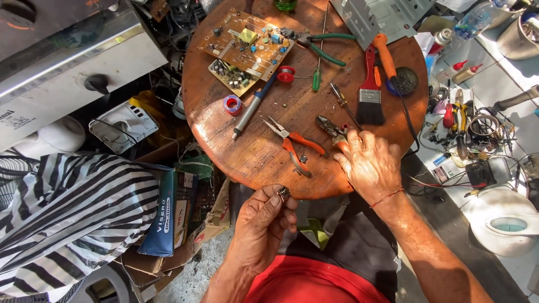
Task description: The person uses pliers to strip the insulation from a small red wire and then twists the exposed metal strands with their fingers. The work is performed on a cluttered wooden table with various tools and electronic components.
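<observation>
- Left hand, lower centre: fingertips pinched on small metal part; likely light, stiff, droppable; grip its sides.
- Right hand, centre right: closed over cutters on round table.

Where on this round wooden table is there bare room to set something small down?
Bare wood shows along the left rim of the round table, below the blue tape roll, and in a smaller patch between the desoldering pump and the orange-handled pliers. The top by the circuit boards is crowded, and so is the right by the paintbrush, where the right hand rests.
</observation>
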